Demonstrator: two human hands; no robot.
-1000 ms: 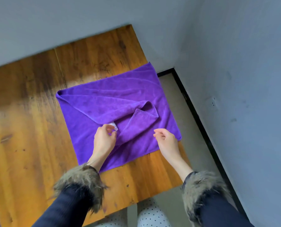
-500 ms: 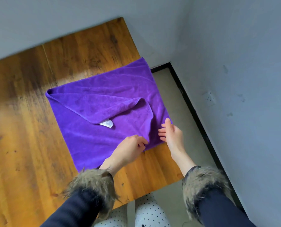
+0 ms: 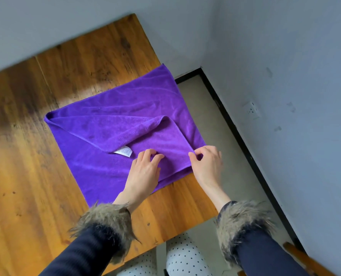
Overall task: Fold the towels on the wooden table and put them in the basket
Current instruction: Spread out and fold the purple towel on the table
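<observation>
A purple towel (image 3: 110, 136) lies spread on the wooden table (image 3: 26, 156), with one corner folded inward so its white label (image 3: 123, 152) shows. My left hand (image 3: 143, 174) rests on the towel's near part, fingertips curled down onto the cloth just right of the label. My right hand (image 3: 207, 166) pinches the towel's right corner between thumb and forefinger at the table's right edge. No basket is in view.
The table's right edge runs beside a floor gap (image 3: 211, 124) with a black skirting line and a grey wall (image 3: 285, 76) holding a socket (image 3: 252, 110). Dotted trousers (image 3: 183, 257) show below the near table edge. A wooden chair part (image 3: 304, 257) sits at lower right.
The folded flap has been pulled out toward the right corner and flattened. My right hand went from open beside the edge to pinching the corner; my left hand moved up onto the cloth.
</observation>
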